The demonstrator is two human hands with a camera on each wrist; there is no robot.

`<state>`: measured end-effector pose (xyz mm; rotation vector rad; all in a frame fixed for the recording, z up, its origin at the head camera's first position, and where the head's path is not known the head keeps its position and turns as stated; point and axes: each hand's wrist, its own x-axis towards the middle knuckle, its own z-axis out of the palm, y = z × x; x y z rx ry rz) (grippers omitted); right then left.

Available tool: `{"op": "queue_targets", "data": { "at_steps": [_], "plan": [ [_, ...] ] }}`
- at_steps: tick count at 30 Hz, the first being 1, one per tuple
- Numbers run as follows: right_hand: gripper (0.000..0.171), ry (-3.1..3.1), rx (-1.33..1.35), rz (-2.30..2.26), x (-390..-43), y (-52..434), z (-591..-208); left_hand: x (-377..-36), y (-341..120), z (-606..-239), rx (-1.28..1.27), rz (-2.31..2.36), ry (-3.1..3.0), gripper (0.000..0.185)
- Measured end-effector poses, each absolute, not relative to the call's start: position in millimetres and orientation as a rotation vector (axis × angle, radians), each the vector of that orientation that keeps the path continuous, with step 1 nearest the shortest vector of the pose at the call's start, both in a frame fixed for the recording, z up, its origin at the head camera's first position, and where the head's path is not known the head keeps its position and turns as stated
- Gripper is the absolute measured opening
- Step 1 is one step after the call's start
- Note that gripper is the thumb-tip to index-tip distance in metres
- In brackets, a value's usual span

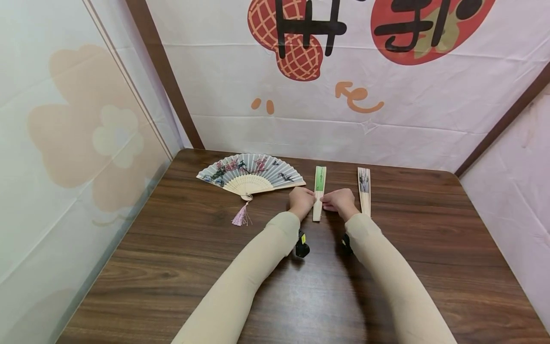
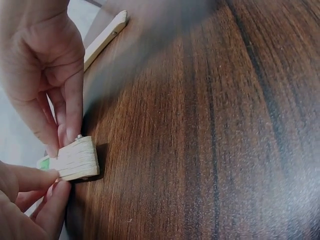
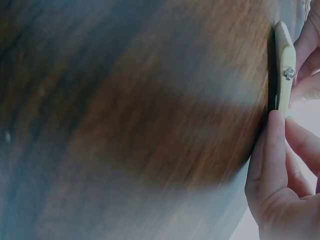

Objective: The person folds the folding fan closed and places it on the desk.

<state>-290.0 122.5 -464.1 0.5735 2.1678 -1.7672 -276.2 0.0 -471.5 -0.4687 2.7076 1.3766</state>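
Already spread, an open fan (image 1: 251,174) lies left on the counter (image 1: 180,258). Centre, the left hand (image 1: 301,201) and right hand (image 1: 339,200) pinch the closed green fan (image 1: 319,191) near its pivot — spreading its ribs seems next. Another closed fan (image 1: 364,190) waits right.

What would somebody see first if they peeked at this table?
Probably the open fan painted with flowers, spread out at the far left of the wooden table, its pink tassel trailing toward the person. Next, the two hands in the middle: the left hand and right hand pinch a closed green fan between them. Another closed fan lies just right of it.
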Motion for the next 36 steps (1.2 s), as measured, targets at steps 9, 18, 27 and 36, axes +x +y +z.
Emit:
{"op": "queue_targets", "data": {
  "at_steps": [9, 18, 27, 36],
  "plan": [
    [0.028, 2.207, 0.526, -1.767, -290.9, 127.2, -465.2, -273.5, -1.2, -469.1, -0.448, 1.375, 2.693, 0.010],
    [0.031, 2.167, 0.402, -1.860, -285.6, 120.9, -455.6, -275.7, -10.6, -470.0, -0.487, 1.431, 2.664, 0.009],
    [0.032, 2.031, 0.380, -1.929, -279.9, 96.2, -445.9, -279.7, -31.1, -464.8, -0.506, 1.616, 2.578, 0.009],
    [0.032, 1.918, 0.418, -1.934, -278.8, 74.3, -442.3, -282.2, -62.1, -457.0, -0.547, 1.767, 2.516, 0.012]
  ]
}}
